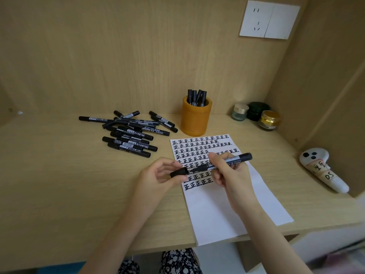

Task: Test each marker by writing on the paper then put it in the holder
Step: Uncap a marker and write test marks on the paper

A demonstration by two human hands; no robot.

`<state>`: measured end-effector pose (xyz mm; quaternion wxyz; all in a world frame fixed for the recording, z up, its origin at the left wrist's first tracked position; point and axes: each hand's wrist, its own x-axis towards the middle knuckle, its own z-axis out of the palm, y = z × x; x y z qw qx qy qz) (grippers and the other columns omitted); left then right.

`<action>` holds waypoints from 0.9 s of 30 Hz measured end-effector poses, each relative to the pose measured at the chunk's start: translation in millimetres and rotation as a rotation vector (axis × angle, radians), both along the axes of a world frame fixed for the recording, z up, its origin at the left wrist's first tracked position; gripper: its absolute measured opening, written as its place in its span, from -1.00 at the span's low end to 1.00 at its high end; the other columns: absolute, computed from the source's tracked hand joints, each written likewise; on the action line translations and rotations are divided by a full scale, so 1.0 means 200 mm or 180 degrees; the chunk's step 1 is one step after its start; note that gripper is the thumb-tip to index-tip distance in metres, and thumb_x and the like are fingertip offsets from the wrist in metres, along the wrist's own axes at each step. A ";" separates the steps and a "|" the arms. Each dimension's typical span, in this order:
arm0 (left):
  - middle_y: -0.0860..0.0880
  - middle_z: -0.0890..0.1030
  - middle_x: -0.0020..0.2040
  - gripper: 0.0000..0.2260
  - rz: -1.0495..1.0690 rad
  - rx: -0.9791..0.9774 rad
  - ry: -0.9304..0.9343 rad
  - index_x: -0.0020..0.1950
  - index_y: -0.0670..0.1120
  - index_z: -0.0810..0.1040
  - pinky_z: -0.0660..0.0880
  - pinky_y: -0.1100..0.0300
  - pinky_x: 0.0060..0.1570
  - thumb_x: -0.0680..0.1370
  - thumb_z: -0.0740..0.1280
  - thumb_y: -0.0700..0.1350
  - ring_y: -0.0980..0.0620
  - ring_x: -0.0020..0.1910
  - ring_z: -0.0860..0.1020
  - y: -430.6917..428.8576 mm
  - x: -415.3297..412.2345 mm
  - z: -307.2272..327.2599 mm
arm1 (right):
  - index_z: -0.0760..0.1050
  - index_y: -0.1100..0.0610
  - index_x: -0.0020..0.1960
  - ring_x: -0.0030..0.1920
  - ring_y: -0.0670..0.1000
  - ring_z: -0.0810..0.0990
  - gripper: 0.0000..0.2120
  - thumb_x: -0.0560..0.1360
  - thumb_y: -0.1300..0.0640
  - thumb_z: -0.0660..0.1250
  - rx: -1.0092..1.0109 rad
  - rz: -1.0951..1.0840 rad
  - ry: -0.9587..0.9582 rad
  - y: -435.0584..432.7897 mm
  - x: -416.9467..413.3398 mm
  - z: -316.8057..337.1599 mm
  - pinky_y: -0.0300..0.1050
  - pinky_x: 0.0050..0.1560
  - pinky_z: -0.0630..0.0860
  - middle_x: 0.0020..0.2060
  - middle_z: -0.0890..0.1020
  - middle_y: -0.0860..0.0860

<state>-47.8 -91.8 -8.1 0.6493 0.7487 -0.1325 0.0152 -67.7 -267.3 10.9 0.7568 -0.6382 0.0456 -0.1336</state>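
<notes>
A white sheet of paper lies on the wooden desk, its upper half filled with rows of black written characters. My right hand grips an uncapped black marker just above the paper, tip pointing left. My left hand pinches the marker's black cap a short gap from that tip. An orange cylindrical holder stands behind the paper with several black markers upright in it. A pile of several capped black markers lies to the left of the holder.
Three small jars stand at the back right corner. A white controller with a handwritten label lies against the right wall. A wall socket sits high on the back panel. The desk's front edge runs just below the paper.
</notes>
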 end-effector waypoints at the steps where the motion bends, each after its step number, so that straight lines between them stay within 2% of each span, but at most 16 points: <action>1: 0.10 0.68 -0.09 -0.75 -0.0007 0.0004 0.0005 -0.06 -0.07 0.59 0.48 0.46 -0.07 0.32 0.52 -0.21 0.24 -0.08 0.62 0.00 0.00 0.00 | 0.35 0.08 -0.40 -0.56 -0.06 0.26 -0.65 0.51 0.22 0.37 -0.0010 0.0017 -0.0016 0.01 0.00 0.00 -0.27 -0.52 0.20 -0.58 0.34 0.03; 4: 0.07 0.69 -0.12 -0.76 -0.0044 0.0016 -0.0001 -0.08 -0.13 0.59 0.48 0.46 -0.10 0.30 0.53 -0.23 0.23 -0.12 0.63 -0.03 -0.01 0.01 | 0.38 0.13 -0.35 -0.55 -0.07 0.29 -0.71 0.50 0.21 0.38 -0.0102 0.0070 -0.0083 0.03 0.00 -0.01 -0.28 -0.52 0.23 -0.56 0.37 0.05; 8: 0.18 0.68 -0.14 -0.79 -0.0028 -0.0006 -0.0086 -0.15 -0.06 0.60 0.50 0.44 -0.09 0.28 0.53 -0.20 0.24 -0.12 0.63 -0.04 -0.02 0.01 | 0.50 0.14 -0.33 -0.52 -0.06 0.36 -0.79 0.46 0.23 0.42 -0.0402 0.0271 -0.0141 0.06 -0.01 -0.02 -0.29 -0.50 0.30 -0.54 0.44 0.07; 11: 0.14 0.69 -0.14 -0.81 0.0089 -0.0087 -0.0181 -0.18 -0.05 0.63 0.54 0.39 -0.08 0.25 0.53 -0.18 0.19 -0.12 0.65 -0.03 -0.03 0.01 | 0.55 0.16 -0.30 -0.51 -0.08 0.38 -0.83 0.47 0.25 0.41 -0.0483 0.0411 -0.0176 0.06 -0.01 -0.01 -0.31 -0.47 0.32 -0.54 0.45 0.03; 15: 0.11 0.70 -0.16 -0.81 0.0112 -0.0132 -0.0196 -0.18 -0.08 0.66 0.55 0.38 -0.12 0.27 0.54 -0.28 0.16 -0.15 0.66 -0.04 -0.03 0.02 | 0.57 0.08 -0.31 -0.50 -0.08 0.36 -0.80 0.47 0.23 0.41 -0.0585 0.0467 -0.0175 0.05 0.01 0.00 -0.30 -0.45 0.32 -0.54 0.44 0.01; 21: 0.06 0.71 -0.16 -0.81 0.0120 -0.0032 -0.0192 -0.14 -0.12 0.67 0.56 0.35 -0.11 0.28 0.54 -0.27 0.16 -0.15 0.67 -0.03 -0.03 0.04 | 0.56 0.06 -0.34 -0.52 -0.11 0.31 -0.77 0.48 0.24 0.40 -0.0500 0.0564 -0.0116 0.06 0.02 -0.01 -0.33 -0.46 0.27 -0.57 0.41 -0.05; 23: 0.09 0.70 -0.17 -0.82 0.0135 0.0037 -0.0188 -0.16 -0.10 0.66 0.56 0.35 -0.10 0.29 0.53 -0.27 0.16 -0.16 0.66 -0.02 -0.02 0.04 | 0.52 0.09 -0.31 -0.51 -0.12 0.30 -0.81 0.48 0.17 0.40 -0.0457 0.0704 -0.0046 0.07 0.03 -0.02 -0.32 -0.45 0.26 -0.55 0.39 -0.05; 25: 0.10 0.70 -0.18 -0.82 0.0194 0.0038 -0.0188 -0.15 -0.08 0.65 0.56 0.36 -0.12 0.31 0.53 -0.26 0.17 -0.18 0.66 -0.01 -0.02 0.05 | 0.52 0.09 -0.23 -0.47 -0.11 0.32 -0.83 0.42 0.01 0.42 -0.0235 0.0669 0.0140 0.08 0.04 -0.03 -0.27 -0.41 0.27 -0.50 0.40 -0.03; 27: 0.10 0.70 -0.19 -0.81 0.0297 0.0074 -0.0249 -0.12 -0.07 0.64 0.55 0.38 -0.15 0.32 0.52 -0.24 0.19 -0.19 0.66 0.00 -0.01 0.07 | 0.50 0.11 -0.04 -0.39 -0.10 0.40 -0.63 0.33 -0.14 0.42 -0.0138 0.0214 0.0364 0.07 0.07 -0.04 -0.25 -0.34 0.34 -0.37 0.45 0.01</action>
